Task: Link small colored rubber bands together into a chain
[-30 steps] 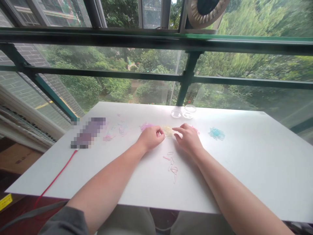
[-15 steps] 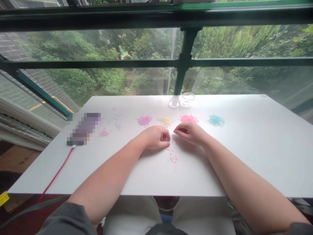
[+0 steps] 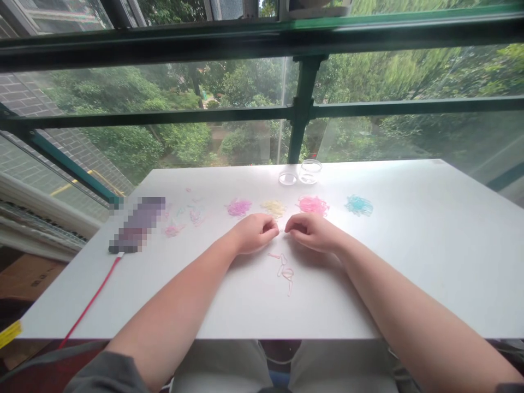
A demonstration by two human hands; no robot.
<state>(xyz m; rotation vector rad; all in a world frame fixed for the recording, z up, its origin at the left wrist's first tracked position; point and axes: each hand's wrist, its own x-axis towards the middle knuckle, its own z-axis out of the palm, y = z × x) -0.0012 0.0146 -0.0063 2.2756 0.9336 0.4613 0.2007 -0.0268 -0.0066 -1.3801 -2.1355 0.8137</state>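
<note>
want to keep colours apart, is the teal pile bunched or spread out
Bunched: the teal pile is one compact tangle, its loops overlapping, set apart from the pink pile.

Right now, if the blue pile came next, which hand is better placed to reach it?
Probably the right hand: it is nearer the blue pile, just in front of the pink pile. The left hand would have to reach past it.

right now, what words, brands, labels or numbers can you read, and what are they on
Nothing can be read for certain.
Cardboard box, lower left: dark printed marks, too small and blurred to read.
Yellow label, left edge: faint marks, too blurred to read.
</note>
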